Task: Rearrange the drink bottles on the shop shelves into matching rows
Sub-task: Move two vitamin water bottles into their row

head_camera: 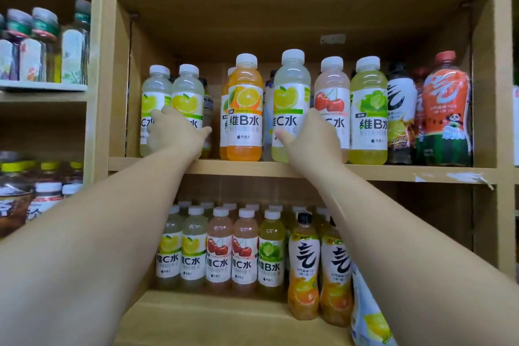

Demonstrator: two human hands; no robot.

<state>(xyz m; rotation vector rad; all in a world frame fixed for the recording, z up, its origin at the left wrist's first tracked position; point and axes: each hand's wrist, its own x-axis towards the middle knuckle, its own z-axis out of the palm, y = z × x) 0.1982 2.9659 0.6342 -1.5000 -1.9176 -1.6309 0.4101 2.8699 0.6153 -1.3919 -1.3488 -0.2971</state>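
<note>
Fingers (157, 116) of the left hand (177, 133) close round the left lemon bottle (187, 98), at centre left of the frame. The right hand (311, 140) grips the stray lemon bottle (292, 96) at the centre, thumb in front and the other fingers hidden behind. An orange bottle (245, 110) stands between them, so the stray one probably has to join its kind. Cherry bottle (332, 93) and lime bottle (368, 98) stand further right on the same shelf (393, 170).

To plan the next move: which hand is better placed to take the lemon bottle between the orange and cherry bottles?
Right. The right hand grips that lemon bottle; the left hand grips a second lemon bottle beyond the orange bottle.
</note>
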